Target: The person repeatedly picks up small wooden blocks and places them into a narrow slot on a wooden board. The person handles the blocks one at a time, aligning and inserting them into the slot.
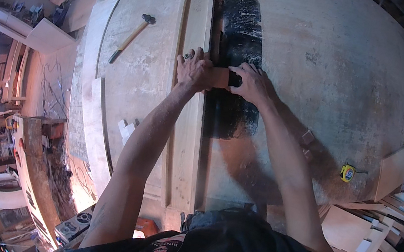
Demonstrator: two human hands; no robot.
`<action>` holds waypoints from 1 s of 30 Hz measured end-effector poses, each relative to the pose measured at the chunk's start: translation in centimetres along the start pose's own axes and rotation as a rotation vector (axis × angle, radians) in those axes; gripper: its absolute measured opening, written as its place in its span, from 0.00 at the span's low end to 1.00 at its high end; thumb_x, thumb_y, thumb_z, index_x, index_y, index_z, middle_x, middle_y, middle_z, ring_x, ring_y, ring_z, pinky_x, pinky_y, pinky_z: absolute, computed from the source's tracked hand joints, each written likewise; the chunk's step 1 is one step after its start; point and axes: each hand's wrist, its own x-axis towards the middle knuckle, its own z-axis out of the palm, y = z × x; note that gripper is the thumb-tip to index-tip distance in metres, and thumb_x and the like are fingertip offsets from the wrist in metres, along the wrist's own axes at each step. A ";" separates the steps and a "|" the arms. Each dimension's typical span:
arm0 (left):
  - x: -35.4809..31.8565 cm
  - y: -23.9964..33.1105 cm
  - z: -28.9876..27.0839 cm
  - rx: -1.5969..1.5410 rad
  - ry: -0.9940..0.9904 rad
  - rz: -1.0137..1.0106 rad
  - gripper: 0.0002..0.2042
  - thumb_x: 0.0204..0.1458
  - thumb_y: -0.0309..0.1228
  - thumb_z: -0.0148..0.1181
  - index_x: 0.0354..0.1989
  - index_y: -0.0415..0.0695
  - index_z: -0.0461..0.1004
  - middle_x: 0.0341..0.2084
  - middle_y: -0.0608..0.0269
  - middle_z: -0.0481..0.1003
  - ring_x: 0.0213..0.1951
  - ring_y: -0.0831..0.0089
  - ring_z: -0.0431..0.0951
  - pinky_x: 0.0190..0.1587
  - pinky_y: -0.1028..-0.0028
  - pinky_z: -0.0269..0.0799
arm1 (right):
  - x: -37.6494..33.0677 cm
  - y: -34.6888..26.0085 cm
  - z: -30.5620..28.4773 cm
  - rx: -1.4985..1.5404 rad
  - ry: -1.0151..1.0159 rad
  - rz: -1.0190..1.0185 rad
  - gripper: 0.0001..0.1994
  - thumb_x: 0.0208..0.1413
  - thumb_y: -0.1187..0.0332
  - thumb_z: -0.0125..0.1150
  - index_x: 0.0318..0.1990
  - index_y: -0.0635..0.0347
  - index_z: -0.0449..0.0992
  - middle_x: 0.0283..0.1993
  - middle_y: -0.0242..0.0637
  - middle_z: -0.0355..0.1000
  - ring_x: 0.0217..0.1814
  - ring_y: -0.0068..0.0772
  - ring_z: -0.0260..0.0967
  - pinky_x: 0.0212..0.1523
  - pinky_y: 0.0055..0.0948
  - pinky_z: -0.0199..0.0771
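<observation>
A long pale wooden beam (186,139) with raised edges runs away from me across the worktable. My left hand (193,71) is closed at the beam, its fingers around the left end of a small flat wood block (219,77). This block lies crosswise, reaching past the beam's right edge. At its right end my right hand (253,84) is closed with curled fingers on a small black object (235,80), whose kind I cannot make out. Beneath the right hand, a black patch (242,31) covers part of the tabletop.
A wooden-handled hammer (132,39) lies left of the beam, near thin curved wood strips (99,114). A yellow tape measure (347,173) rests at the right, with small wood blocks (308,137) nearer my right forearm. Board offcuts (348,228) are piled beyond the table's near right corner.
</observation>
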 end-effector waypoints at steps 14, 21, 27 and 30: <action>3.2 -0.7 -0.6 -0.010 0.053 0.023 0.35 0.31 0.41 0.90 0.57 0.66 0.90 0.65 0.65 0.72 0.75 0.60 0.67 0.70 0.46 0.63 | 3.2 0.7 -1.1 0.002 -0.035 0.016 0.37 0.60 0.51 0.81 0.77 0.43 0.78 0.74 0.39 0.75 0.80 0.47 0.70 0.81 0.51 0.72; 4.4 -0.9 -1.3 0.006 0.041 0.054 0.36 0.36 0.41 0.88 0.61 0.63 0.86 0.65 0.62 0.72 0.74 0.57 0.69 0.70 0.46 0.66 | 4.4 0.7 -1.9 -0.040 -0.071 0.077 0.37 0.62 0.50 0.80 0.79 0.41 0.75 0.78 0.37 0.73 0.82 0.46 0.68 0.84 0.52 0.67; 5.1 -0.8 -1.2 -0.012 0.023 0.038 0.36 0.33 0.42 0.91 0.59 0.65 0.89 0.65 0.64 0.71 0.74 0.58 0.68 0.70 0.44 0.64 | 4.9 0.6 -2.3 -0.025 -0.088 0.086 0.37 0.62 0.51 0.80 0.79 0.39 0.75 0.80 0.38 0.72 0.85 0.45 0.65 0.85 0.55 0.66; 4.2 -1.0 -0.8 -0.009 0.032 0.080 0.33 0.40 0.39 0.84 0.61 0.58 0.85 0.65 0.59 0.71 0.71 0.53 0.71 0.68 0.43 0.69 | 4.4 0.8 -1.6 -0.074 -0.038 0.062 0.38 0.61 0.51 0.80 0.79 0.39 0.76 0.79 0.40 0.72 0.85 0.46 0.65 0.85 0.56 0.66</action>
